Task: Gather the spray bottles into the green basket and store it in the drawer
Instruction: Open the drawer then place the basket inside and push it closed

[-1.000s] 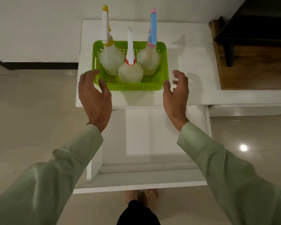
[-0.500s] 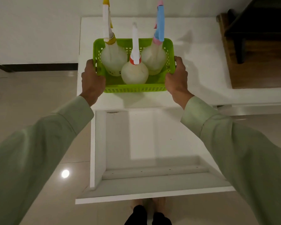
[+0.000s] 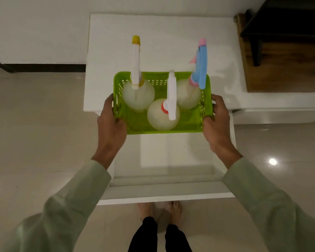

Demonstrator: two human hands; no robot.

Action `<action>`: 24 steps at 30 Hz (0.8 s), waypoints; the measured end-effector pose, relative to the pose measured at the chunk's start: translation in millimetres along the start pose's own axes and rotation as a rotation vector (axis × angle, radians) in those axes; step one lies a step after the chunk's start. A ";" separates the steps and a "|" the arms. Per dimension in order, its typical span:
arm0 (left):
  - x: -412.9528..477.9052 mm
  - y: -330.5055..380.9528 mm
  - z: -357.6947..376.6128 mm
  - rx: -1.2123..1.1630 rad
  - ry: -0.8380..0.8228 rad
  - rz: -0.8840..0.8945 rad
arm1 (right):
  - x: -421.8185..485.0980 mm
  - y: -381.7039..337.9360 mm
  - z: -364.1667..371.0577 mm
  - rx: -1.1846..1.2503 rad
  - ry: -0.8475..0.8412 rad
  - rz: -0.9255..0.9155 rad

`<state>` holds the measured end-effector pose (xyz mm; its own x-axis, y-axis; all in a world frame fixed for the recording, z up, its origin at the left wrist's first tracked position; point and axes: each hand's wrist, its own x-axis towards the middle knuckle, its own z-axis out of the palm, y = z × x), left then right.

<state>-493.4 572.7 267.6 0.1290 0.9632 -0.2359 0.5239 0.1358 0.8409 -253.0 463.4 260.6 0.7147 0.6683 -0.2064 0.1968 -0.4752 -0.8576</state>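
The green basket [image 3: 187, 124] is lifted off the white cabinet top, held over the back of the open drawer [image 3: 164, 192]. Three spray bottles stand upright in it: one with a yellow-tipped sprayer [image 3: 138, 95] at left, one with a red collar and white sprayer [image 3: 159, 117] at front middle, one with a blue and pink sprayer [image 3: 186, 96] at right. My left hand [image 3: 111, 128] grips the basket's left wall. My right hand [image 3: 217, 126] grips its right wall.
The white cabinet top [image 3: 162, 42] lies behind the basket. A dark wooden bench [image 3: 284, 51] stands at the right. The pulled-out drawer's front panel is just ahead of my bare feet [image 3: 160, 210]. Glossy tiled floor lies on both sides.
Both hands closed on the basket's sides, then lifted it off the cabinet top and drew it toward me, over the open drawer.
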 end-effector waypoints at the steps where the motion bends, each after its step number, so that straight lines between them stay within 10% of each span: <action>1: -16.3 -3.5 2.9 -0.012 -0.007 -0.001 | -11.1 8.2 -8.5 0.001 -0.001 0.008; 24: -60.4 -193.7 122.5 0.097 -0.120 -0.474 | -46.6 246.2 29.1 -0.045 -0.177 0.316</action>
<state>-499.5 459.8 59.3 -0.0490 0.7663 -0.6406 0.6234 0.5245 0.5799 -257.4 331.9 45.4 0.6186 0.5709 -0.5398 0.0163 -0.6963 -0.7176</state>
